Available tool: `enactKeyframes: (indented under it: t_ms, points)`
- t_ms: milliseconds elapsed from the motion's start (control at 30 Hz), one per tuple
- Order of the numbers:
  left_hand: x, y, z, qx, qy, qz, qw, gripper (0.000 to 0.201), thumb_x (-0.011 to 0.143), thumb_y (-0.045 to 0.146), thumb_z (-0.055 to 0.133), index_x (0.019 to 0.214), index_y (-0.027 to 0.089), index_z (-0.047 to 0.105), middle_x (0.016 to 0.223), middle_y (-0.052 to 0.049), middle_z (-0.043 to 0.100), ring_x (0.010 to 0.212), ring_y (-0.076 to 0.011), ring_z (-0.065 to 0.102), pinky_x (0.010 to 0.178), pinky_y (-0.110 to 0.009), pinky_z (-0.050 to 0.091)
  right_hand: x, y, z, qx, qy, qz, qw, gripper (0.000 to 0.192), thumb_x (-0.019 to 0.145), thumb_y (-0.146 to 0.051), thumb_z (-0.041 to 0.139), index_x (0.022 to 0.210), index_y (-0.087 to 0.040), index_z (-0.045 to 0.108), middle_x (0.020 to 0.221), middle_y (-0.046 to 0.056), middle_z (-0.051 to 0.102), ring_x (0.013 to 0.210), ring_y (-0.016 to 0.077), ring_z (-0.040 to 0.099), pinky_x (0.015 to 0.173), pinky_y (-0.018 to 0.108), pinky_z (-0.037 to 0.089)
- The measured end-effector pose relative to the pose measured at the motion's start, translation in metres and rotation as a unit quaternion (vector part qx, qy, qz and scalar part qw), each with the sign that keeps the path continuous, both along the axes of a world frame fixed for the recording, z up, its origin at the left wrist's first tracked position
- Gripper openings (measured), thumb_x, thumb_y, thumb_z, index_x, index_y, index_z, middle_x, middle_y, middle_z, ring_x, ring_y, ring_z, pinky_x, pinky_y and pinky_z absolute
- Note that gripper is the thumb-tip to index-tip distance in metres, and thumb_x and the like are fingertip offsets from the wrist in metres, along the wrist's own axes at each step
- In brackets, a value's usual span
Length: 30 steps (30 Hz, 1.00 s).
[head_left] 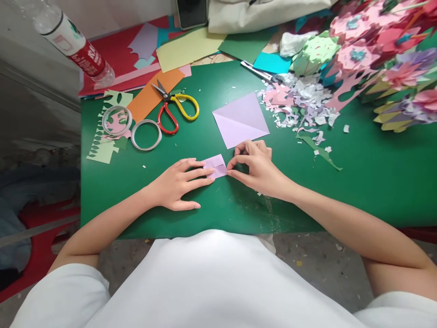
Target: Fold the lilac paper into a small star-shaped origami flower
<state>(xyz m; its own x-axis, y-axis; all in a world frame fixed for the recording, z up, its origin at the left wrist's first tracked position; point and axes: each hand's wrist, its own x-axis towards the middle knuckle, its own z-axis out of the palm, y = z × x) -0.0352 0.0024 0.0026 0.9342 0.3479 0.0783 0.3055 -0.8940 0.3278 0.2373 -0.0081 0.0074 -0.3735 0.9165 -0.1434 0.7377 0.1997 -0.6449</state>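
Observation:
A small folded piece of lilac paper [218, 170] lies on the green table near its front edge. My left hand [182, 182] rests flat with fingers spread, its fingertips pressing on the left part of this paper. With thumb and index finger together, my right hand [254, 166] pinches the paper's right corner; its other fingers are curled. Just beyond my right hand is a larger lilac square sheet [241, 119] with a diagonal crease, flat on the table. The underside of the small folded paper is hidden.
Scissors [166, 97] with red and yellow handles lie at the left by two tape rolls [146, 135]. A bottle [80, 48] stands at the back left. Coloured sheets [191, 48] line the back. Paper scraps [307, 98] and paper flowers [358, 54] fill the right.

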Motion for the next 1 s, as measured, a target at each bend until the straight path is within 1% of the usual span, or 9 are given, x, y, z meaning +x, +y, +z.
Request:
enactKeyframes:
  t_ms: [200,367,433,600,733,867,1000]
  points:
    - [0.0001,-0.0012,-0.0046,0.0,-0.023,0.001,1.0,0.062,0.09,0.055,0.055,0.139,0.016,0.053,0.148,-0.012,0.053,0.137,-0.0344,0.045,0.116,-0.054,0.035,-0.0042,-0.0017,0.0,0.008,-0.031,0.012,0.999,0.016,0.092,-0.029,0.056,0.085,-0.019,0.068,0.108,0.012,0.051,0.106,0.0291,0.041,0.085,0.044,0.032]
    - [0.0002,-0.0029,-0.0059,-0.002,-0.024,0.007,1.0,0.061,0.091,0.054,0.055,0.139,0.016,0.053,0.148,-0.012,0.053,0.137,-0.0351,0.044,0.116,-0.055,0.034,-0.0065,-0.0038,-0.002,0.059,-0.078,0.03,0.995,0.016,0.092,-0.026,0.055,0.085,-0.018,0.066,0.108,0.013,0.05,0.106,0.0297,0.04,0.083,0.043,0.033]
    - [0.0002,-0.0031,-0.0055,0.002,-0.025,0.005,1.0,0.061,0.09,0.054,0.055,0.138,0.015,0.053,0.148,-0.012,0.053,0.137,-0.0352,0.045,0.115,-0.055,0.035,-0.0069,-0.0041,-0.0022,0.068,-0.093,0.034,0.993,0.016,0.092,-0.027,0.055,0.084,-0.018,0.066,0.108,0.013,0.05,0.106,0.0301,0.04,0.083,0.043,0.034]
    - [0.0002,-0.0033,-0.0047,0.006,-0.022,0.004,1.0,0.062,0.09,0.053,0.056,0.139,0.014,0.052,0.148,-0.012,0.053,0.137,-0.0354,0.045,0.115,-0.055,0.036,-0.0079,-0.0039,-0.0019,0.06,-0.104,0.033,0.992,0.019,0.093,-0.029,0.053,0.081,-0.018,0.064,0.105,0.012,0.049,0.103,0.0297,0.04,0.083,0.043,0.035]
    - [0.0004,-0.0039,-0.0038,0.003,-0.018,0.004,1.0,0.063,0.09,0.052,0.057,0.14,0.014,0.051,0.149,-0.013,0.052,0.137,-0.0358,0.045,0.116,-0.056,0.035,-0.0056,-0.0033,-0.0018,0.058,-0.124,0.034,0.99,0.019,0.093,-0.031,0.051,0.08,-0.019,0.058,0.106,0.012,0.047,0.103,0.03,0.039,0.083,0.045,0.035]
    - [0.0006,-0.0039,-0.0032,-0.004,-0.015,0.003,1.0,0.064,0.089,0.051,0.058,0.141,0.014,0.05,0.15,-0.014,0.051,0.137,-0.036,0.045,0.115,-0.057,0.035,-0.0002,-0.0014,-0.0014,0.045,-0.134,0.038,0.989,0.021,0.092,-0.04,0.055,0.087,-0.02,0.053,0.111,0.012,0.043,0.105,0.0313,0.038,0.086,0.048,0.036]
    - [0.0009,-0.0038,-0.0047,0.006,-0.02,0.001,1.0,0.063,0.09,0.052,0.057,0.139,0.013,0.051,0.149,-0.014,0.052,0.137,-0.0359,0.046,0.114,-0.056,0.037,0.0014,0.0,-0.0013,0.045,-0.156,0.062,0.985,0.019,0.095,-0.04,0.047,0.092,-0.023,0.055,0.112,0.012,0.042,0.106,0.032,0.037,0.086,0.049,0.035]
